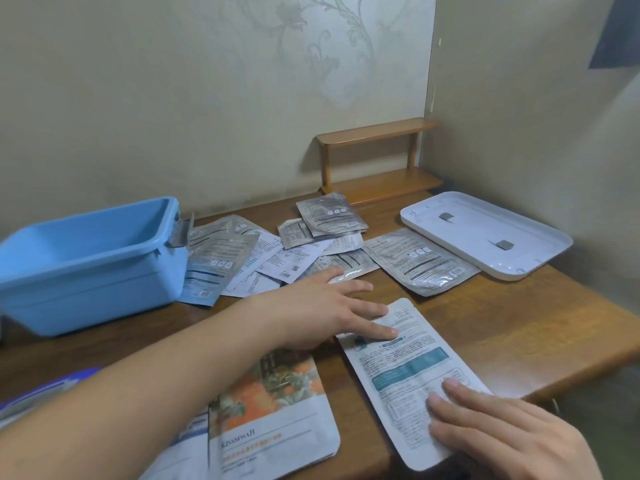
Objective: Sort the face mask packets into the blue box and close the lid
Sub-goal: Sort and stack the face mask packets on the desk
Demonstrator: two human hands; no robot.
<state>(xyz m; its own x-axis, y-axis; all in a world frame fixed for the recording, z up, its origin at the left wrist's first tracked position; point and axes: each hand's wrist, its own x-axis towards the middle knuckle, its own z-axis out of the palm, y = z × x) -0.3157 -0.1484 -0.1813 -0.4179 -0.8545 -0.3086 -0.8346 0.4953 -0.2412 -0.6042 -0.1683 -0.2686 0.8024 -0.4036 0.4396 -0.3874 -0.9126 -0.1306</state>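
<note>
The blue box [88, 261] sits on the left of the worktop [502, 323] with its top open and looks empty, so it seems no packets have gone in yet. The white lid [485, 235] lies flat far off to the right, near the wall, out of the way so the box stays open for filling. Most of the packets [287, 251] lie spread in a messy pile between box and lid, some on top of others. One white packet [410, 379] lies alone close to the person, with its writing side up. Both hands rest on it. The left hand [329, 306] reaches across, and its fingers [377, 330] are straight and pressed on the top end. The right hand [502, 434] lies flat on the bottom end, fingers straight too. Neither hand grips it; they look like they hold it still or smooth it flat, maybe to slide it or pick it up. An orange packet [277, 410] lies under the left arm, just beside the white one. A small wooden shelf [377, 161] stands at the back.
</note>
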